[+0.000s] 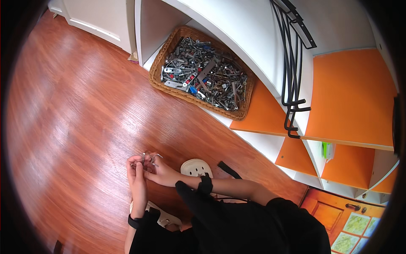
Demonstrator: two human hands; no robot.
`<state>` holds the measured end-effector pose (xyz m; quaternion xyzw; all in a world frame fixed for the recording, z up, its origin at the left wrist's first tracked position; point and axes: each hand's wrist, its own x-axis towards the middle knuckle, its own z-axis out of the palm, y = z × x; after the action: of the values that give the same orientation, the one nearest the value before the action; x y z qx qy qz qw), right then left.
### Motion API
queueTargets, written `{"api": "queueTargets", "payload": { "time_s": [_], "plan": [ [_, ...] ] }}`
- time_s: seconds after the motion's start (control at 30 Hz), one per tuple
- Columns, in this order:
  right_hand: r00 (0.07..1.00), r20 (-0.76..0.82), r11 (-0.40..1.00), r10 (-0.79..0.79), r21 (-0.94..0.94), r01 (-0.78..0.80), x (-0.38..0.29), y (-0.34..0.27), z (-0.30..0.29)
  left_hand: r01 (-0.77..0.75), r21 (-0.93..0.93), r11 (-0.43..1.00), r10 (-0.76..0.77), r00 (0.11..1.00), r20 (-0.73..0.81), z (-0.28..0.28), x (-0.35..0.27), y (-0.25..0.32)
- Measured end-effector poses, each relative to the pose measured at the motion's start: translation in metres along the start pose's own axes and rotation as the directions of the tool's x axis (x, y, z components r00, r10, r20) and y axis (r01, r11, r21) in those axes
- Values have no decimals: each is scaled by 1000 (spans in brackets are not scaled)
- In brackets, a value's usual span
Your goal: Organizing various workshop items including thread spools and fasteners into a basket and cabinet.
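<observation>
Close together above the wooden floor, my left hand (137,177) and my right hand (161,173) meet at their fingertips. Small bent metal rods (157,155), possibly hex keys, stick up from the fingers of my right hand. My left thumb and fingers pinch around small metal pieces (144,156) at the same spot; which hand bears each piece is partly hidden. Farther ahead, a wicker basket (195,101) full of mixed metal hardware (206,73) sits in the bottom compartment of a white shelf unit, well apart from both hands.
The white and orange shelf unit (352,98) runs along the right. Black metal hooked rods (290,70) hang off its side. Below me are light perforated clogs (196,167) on the wooden floor (79,127). A black strap-like strip (229,170) lies beside the right clog.
</observation>
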<state>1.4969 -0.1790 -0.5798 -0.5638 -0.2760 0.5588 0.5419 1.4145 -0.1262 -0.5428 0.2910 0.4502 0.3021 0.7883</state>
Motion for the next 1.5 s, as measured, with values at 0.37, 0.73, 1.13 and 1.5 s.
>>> {"api": "queueTargets", "payload": {
  "time_s": [0.37, 0.73, 1.13, 1.5],
  "plan": [
    [856, 511, 774, 76, 512, -374, 17, -53, -42, -582, 738, 342, 342, 808, 479, 39, -18, 34],
    [989, 123, 874, 85, 467, -133, 39, -87, -99, -528, 804, 272, 387, 825, 411, 30, -31, 66],
    [745, -643, 143, -175, -765, -627, 58, -188, -201, -466, 846, 259, 293, 872, 391, 16, -27, 56],
    [922, 52, 337, -383, -922, 191, 129, -160, -184, -477, 844, 246, 288, 867, 406, 12, -26, 48]
  ]
}}
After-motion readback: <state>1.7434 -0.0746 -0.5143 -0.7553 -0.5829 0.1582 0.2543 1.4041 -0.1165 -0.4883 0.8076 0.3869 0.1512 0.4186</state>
